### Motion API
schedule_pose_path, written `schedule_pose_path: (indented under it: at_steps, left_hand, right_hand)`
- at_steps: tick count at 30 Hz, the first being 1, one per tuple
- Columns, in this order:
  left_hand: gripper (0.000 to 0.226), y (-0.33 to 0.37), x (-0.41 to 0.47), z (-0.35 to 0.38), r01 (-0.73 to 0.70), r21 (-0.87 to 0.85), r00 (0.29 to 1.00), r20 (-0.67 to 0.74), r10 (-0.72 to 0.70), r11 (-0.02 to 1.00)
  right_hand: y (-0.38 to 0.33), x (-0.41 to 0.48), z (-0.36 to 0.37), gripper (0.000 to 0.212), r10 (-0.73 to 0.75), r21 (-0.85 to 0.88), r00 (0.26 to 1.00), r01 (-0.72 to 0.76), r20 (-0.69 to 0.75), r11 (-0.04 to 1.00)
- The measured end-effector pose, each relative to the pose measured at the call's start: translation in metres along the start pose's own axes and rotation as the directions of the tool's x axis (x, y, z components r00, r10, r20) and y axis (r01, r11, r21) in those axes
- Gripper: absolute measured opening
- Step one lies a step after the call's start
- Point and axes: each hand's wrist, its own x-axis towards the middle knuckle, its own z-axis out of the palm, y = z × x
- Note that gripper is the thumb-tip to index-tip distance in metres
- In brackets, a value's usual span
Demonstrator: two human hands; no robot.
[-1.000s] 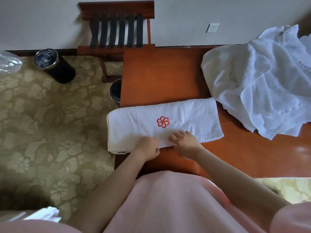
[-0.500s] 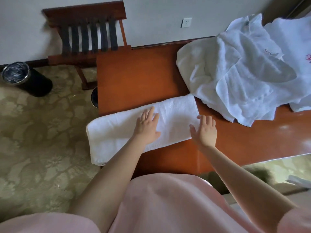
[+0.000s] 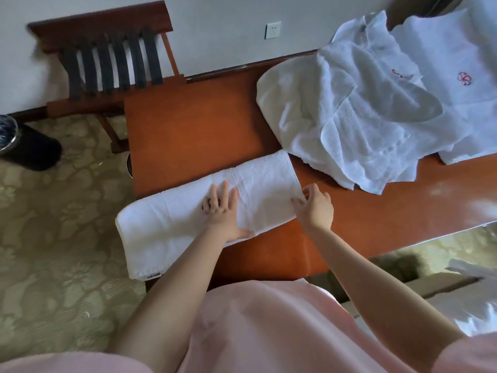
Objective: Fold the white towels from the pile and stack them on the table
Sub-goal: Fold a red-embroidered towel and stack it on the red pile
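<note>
The towel lies as a long strip in the lower centre of the frame, across the table end, its left part overhanging the floor. A second ago its red logo faced up, with both grips at the near hem; now the logo is hidden (the lengthwise fold looks done). The left grip lies spread flat on the strip's middle, pinning it. The right grip has gone to the strip's right end, fingers curling at the edge; whether it pinches cloth yet I cannot tell. A crosswise fold seems next, while the pile waits at upper right
</note>
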Motion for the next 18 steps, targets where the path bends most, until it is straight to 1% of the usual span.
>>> schedule_pose_path:
  at_steps: [2, 5, 9, 10, 12, 13, 15, 17, 18]
  left_hand:
    - [0.136, 0.002, -0.001, 0.000, 0.006, 0.018, 1.000, -0.002, -0.006, 1.000]
    - [0.142, 0.005, -0.001, 0.000, 0.024, 0.053, 1.000, 0.005, -0.024, 0.998]
    - [0.144, 0.006, -0.001, -0.001, 0.038, 0.085, 0.999, 0.013, -0.039, 0.996]
    - [0.144, 0.006, -0.001, -0.002, 0.039, 0.092, 0.999, 0.012, -0.040, 0.995]
    - [0.143, 0.005, -0.002, -0.002, 0.027, 0.095, 1.000, 0.013, -0.028, 0.995]
    - [0.142, 0.003, -0.002, -0.002, 0.015, 0.093, 1.000, 0.013, -0.016, 0.996]
    - [0.138, 0.000, -0.003, -0.002, -0.011, 0.080, 1.000, 0.008, 0.010, 0.997]
    - [0.133, -0.004, -0.004, -0.004, -0.033, 0.056, 0.999, 0.018, 0.032, 0.998]
    - [0.131, -0.006, -0.004, -0.005, -0.042, 0.043, 0.999, 0.028, 0.041, 0.998]
  right_hand:
    - [0.003, -0.003, -0.002, 0.013, -0.039, -0.013, 0.998, 0.039, -0.040, 0.999]
    - [0.015, -0.005, -0.005, 0.016, -0.073, -0.074, 0.996, 0.070, -0.040, 0.995]
    - [0.024, -0.009, -0.002, 0.015, -0.022, -0.105, 0.999, 0.026, 0.037, 0.994]
    - [0.023, -0.009, -0.001, 0.014, -0.004, -0.105, 0.999, 0.008, 0.036, 0.994]
    - [0.017, -0.012, 0.000, 0.019, -0.005, -0.099, 0.999, 0.002, -0.032, 0.995]
    - [0.012, -0.013, 0.001, 0.025, -0.042, -0.111, 0.996, 0.032, -0.082, 0.993]
    - [0.000, -0.013, 0.003, 0.034, -0.203, -0.158, 0.966, 0.179, -0.158, 0.971]
    - [-0.017, -0.011, 0.007, 0.035, -0.423, -0.172, 0.891, 0.397, -0.163, 0.902]
    - [-0.027, -0.008, 0.011, 0.035, -0.532, -0.152, 0.834, 0.512, -0.146, 0.845]
